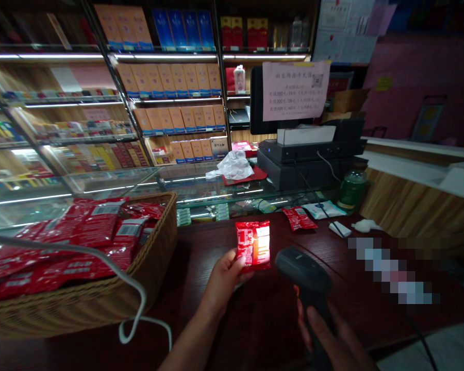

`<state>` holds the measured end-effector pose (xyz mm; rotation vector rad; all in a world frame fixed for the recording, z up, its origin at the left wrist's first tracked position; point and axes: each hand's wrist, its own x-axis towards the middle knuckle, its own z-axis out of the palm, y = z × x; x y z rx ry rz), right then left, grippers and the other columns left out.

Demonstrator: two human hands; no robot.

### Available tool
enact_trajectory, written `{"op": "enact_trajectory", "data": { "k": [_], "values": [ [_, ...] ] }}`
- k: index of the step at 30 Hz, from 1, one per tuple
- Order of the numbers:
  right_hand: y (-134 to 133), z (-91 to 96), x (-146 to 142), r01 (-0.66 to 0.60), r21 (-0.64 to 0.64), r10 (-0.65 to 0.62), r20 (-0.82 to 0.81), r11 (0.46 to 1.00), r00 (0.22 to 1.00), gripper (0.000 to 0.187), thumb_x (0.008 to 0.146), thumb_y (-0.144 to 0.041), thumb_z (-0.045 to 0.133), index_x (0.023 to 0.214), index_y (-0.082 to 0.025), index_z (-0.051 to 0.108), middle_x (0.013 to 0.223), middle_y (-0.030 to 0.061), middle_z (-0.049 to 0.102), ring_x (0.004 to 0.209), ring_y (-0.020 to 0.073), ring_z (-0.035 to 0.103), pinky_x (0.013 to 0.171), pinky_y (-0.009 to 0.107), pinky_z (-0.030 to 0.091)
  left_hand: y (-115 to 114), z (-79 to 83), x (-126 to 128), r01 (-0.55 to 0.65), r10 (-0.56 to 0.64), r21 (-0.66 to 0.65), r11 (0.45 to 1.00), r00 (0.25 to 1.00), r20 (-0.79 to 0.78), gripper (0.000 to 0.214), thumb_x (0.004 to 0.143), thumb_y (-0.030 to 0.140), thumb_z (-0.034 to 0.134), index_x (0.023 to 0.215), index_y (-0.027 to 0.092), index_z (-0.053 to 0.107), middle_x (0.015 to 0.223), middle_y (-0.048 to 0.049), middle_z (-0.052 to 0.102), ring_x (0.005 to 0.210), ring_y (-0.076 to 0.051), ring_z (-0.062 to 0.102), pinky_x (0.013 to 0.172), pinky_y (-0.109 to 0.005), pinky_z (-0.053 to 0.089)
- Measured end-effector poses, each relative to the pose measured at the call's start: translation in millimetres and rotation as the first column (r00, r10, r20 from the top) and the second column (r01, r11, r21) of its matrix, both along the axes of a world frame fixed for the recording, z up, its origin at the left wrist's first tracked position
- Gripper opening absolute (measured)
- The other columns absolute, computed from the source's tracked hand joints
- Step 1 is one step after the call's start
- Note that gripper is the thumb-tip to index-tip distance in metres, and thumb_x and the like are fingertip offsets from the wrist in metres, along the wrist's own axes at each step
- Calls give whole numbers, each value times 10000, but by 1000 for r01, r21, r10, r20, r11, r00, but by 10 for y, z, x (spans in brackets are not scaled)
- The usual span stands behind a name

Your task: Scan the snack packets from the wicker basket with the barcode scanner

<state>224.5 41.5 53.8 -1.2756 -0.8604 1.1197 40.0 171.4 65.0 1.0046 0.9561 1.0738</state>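
Observation:
My left hand (227,270) pinches the lower left corner of a small red snack packet (252,245), holding it up over the dark wooden counter. Bright light falls on the packet's right half. Around the handle of a black barcode scanner (303,270) my right hand (328,330) is wrapped, with the scanner's head turned toward the packet, a short gap apart. To the left, a wicker basket (160,247) holds several red packets (100,221) of a similar look, with barcodes showing on some. Another red packet (299,219) lies on the counter beyond the scanner.
A white cable (139,288) loops across the basket's front. Farther back stand a black monitor (257,98) with a pink notice, a cash drawer (286,172) and a green bottle (351,188). Glass display cases (193,190) and shelves of boxes line the back.

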Motion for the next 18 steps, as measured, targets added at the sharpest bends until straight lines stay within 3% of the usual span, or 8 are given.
{"op": "enact_trajectory", "data": {
  "k": [4,8,11,14,18],
  "values": [
    [46,-141,63,30,-10,-31,-73,1000,997,584,821,-725,633,1094,-211,685,634,3,588,551,170,492,547,291,404,146,-25,96,24,-23,-48,999,1000,20,354,746,325,794,1040,151,700,1047,-102,762,909,-225,728,792,-328,601],
    [106,-274,144,48,-37,-56,-264,998,963,553,819,-721,640,1015,-206,692,682,31,613,611,191,540,575,299,435,446,-84,408,30,-29,-147,989,1000,9,212,853,203,691,1055,145,662,1035,-93,743,880,-192,721,786,-337,606],
    [149,-333,212,11,-17,-17,-412,1000,911,531,826,-707,643,1013,-213,690,693,39,614,630,196,546,561,295,432,720,-123,736,24,-38,-217,976,998,-59,245,941,258,617,1159,145,616,1078,-81,699,868,-182,698,752,-354,605],
    [154,-379,297,-32,27,41,-443,999,896,506,792,-677,711,977,-205,699,713,47,635,673,187,575,598,277,444,969,-143,1046,5,-47,-241,970,984,-170,315,953,330,609,1215,156,596,1129,-80,663,899,-193,678,754,-373,598],
    [102,-416,384,-125,33,126,-463,992,877,502,746,-637,787,988,-205,702,769,56,665,694,183,611,610,273,466,1170,-139,1308,1,-60,-172,985,940,-337,331,947,334,615,1228,160,595,1177,-87,649,955,-215,670,795,-400,591]
  ]
}}
